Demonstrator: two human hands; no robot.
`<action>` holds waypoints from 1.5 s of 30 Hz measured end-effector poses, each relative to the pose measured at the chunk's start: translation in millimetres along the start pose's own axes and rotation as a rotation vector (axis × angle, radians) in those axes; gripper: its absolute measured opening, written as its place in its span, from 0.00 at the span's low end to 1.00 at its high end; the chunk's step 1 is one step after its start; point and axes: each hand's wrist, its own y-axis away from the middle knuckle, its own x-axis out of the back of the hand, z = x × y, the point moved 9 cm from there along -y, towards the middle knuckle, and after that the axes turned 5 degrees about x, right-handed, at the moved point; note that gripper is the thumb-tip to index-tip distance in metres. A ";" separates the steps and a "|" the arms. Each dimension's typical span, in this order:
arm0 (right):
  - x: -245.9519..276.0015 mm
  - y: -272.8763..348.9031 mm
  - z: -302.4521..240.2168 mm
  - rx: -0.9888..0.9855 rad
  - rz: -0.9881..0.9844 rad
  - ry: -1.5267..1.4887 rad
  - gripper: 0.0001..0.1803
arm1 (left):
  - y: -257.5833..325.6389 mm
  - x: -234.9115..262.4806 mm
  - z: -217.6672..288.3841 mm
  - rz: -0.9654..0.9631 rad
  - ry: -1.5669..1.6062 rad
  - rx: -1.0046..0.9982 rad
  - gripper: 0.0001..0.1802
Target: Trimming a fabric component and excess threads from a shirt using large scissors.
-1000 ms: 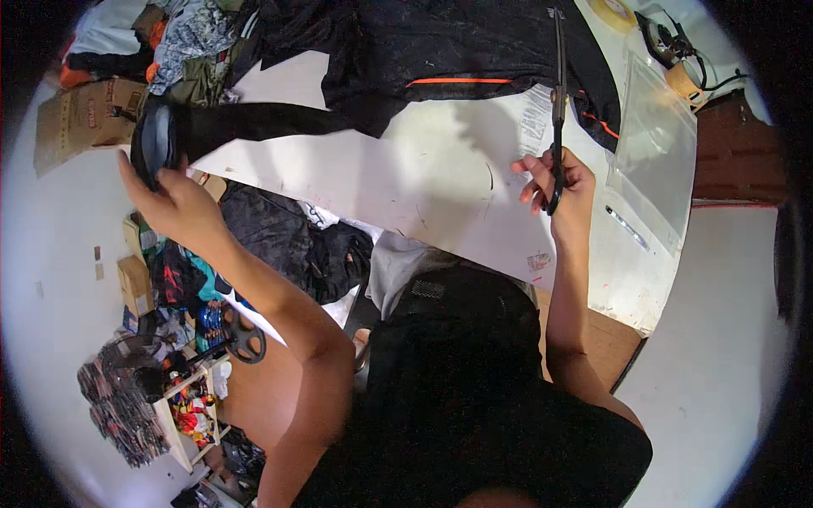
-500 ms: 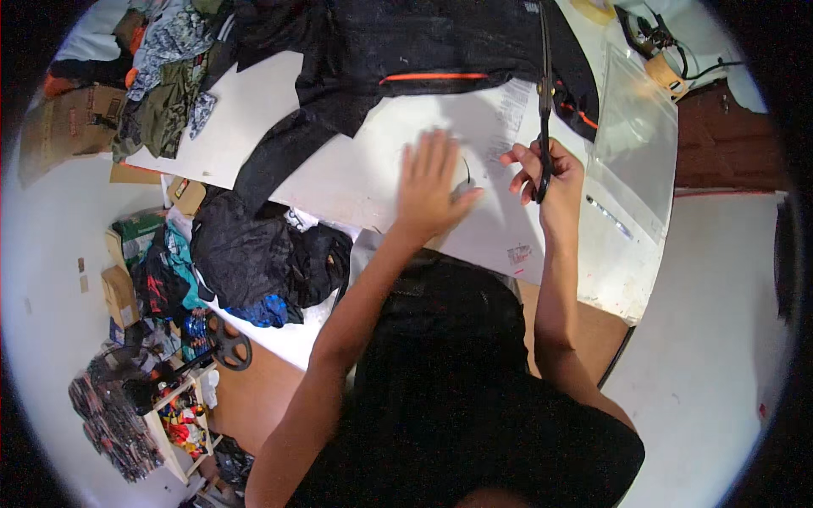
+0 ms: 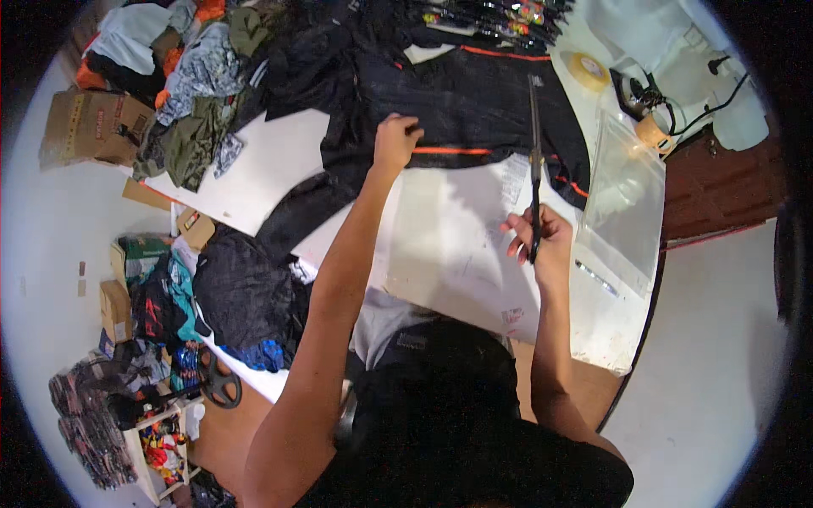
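My right hand (image 3: 549, 235) holds a pair of long black scissors (image 3: 534, 161) by the handles. Their closed-looking blades point away from me, over a black garment (image 3: 474, 106) with orange trim. That garment is spread across the far part of a white table (image 3: 449, 229). Over its near edge, beside an orange strip (image 3: 457, 151), is my left hand (image 3: 394, 146), its fingers curled in. Whether fabric is pinched in those fingers cannot be made out. A pen (image 3: 597, 278) lies right of my right wrist.
Camouflage clothes (image 3: 199, 80) and a cardboard box (image 3: 97, 127) sit at the far left. Dark clothes (image 3: 246, 279) are heaped lower left. Clear plastic (image 3: 627, 186), a tape roll (image 3: 589, 72) and black cables (image 3: 652, 100) lie on the right. Packaged items (image 3: 500, 21) lie at the back.
My left hand has moved from flat and spread over the bare tabletop to the garment's edge, fingers now curled. The scissors stay in my right hand. The view has shifted, showing more of the table's back.
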 end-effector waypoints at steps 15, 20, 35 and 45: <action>10.1 -16.4 13.4 -0.001 0.020 0.039 0.12 | 100.6 -38.4 101.7 -0.651 0.148 -0.417 0.09; -20.5 -22.2 16.5 -0.079 -0.052 -0.005 0.12 | 33.0 37.8 -8.5 0.013 -0.479 -0.146 0.27; -75.7 -191.3 65.6 0.382 0.185 -0.076 0.12 | -25.0 101.2 -62.2 0.159 -0.266 -0.049 0.18; -70.0 -197.7 110.8 0.110 0.203 -0.309 0.11 | -216.5 31.1 -89.4 0.123 -0.388 0.080 0.24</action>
